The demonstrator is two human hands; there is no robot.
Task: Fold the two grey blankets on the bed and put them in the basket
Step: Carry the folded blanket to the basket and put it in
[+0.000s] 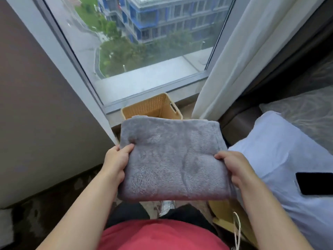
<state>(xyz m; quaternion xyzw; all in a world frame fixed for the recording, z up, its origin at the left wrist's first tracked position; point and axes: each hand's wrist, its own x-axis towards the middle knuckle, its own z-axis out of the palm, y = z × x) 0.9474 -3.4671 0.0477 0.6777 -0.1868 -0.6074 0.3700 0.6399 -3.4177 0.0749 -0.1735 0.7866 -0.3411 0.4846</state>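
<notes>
Window wall ahead with the wicker basket (155,107) on the floor under the sill, white pillow (281,150) and a dark phone (314,183) on the bed to your right — only one view to go on. You've got a folded grey blanket (171,159) held flat in mid-air just short of the basket, left hand (117,163) and right hand (234,168) each clamped on a side edge, thumbs on top and fingers tucked underneath, likely so the fold holds. Second blanket isn't in view — basket's floor hidden, can't tell if it's inside.
</notes>
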